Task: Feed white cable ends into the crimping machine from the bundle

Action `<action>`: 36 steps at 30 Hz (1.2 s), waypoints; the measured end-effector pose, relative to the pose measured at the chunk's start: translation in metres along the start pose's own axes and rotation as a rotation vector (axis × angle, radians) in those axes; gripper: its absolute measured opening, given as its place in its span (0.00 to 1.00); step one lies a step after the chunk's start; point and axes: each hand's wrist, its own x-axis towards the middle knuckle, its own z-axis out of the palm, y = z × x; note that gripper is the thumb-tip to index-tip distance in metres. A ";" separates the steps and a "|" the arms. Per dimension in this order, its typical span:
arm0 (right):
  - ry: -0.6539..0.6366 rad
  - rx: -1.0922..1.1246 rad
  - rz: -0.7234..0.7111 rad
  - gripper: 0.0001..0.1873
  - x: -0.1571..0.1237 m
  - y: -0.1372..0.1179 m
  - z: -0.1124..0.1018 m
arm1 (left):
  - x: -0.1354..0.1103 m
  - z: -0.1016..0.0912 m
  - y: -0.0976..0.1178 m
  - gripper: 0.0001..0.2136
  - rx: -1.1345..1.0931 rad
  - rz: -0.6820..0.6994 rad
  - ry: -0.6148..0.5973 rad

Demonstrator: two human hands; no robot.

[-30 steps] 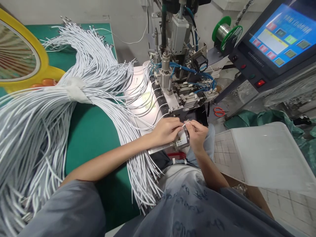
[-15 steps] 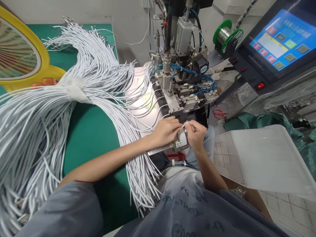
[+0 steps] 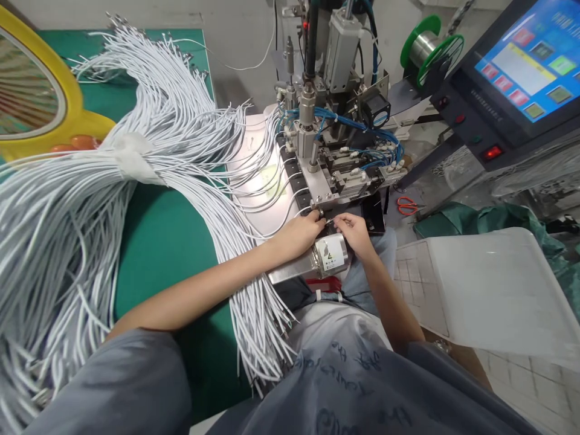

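My left hand (image 3: 298,234) and my right hand (image 3: 354,231) meet at the near end of the machine's fixture plate (image 3: 327,188). Both pinch the end of a thin white wire (image 3: 290,221) between fingertips, right at the black clamp block by the plate's front edge. Just below my hands sits a small metal cylinder (image 3: 333,256) with a warning label. A big bundle of white wires (image 3: 90,199), tied with white tape (image 3: 131,158), fans over the green mat (image 3: 167,241) to my left. Several wires lie seated in the fixture's slots.
The machine head (image 3: 326,60) with blue tubing stands behind the fixture. A touchscreen (image 3: 530,60) is at the upper right, a green solder spool (image 3: 428,45) beside it. Red scissors (image 3: 406,206) lie right of the machine. A white plastic bin (image 3: 493,284) sits at right, a yellow racket (image 3: 40,103) at far left.
Both hands moved forward from above the metal cylinder to the fixture's front edge, carrying the wire end with them. The cylinder's label now shows fully.
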 end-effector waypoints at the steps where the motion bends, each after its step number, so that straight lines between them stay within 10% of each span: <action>1: -0.007 0.002 0.005 0.11 0.001 0.001 0.001 | 0.000 0.000 0.000 0.14 0.002 0.001 -0.005; 36: 0.036 -0.055 -0.056 0.09 -0.006 0.005 0.002 | -0.002 -0.003 -0.001 0.15 0.095 0.126 0.002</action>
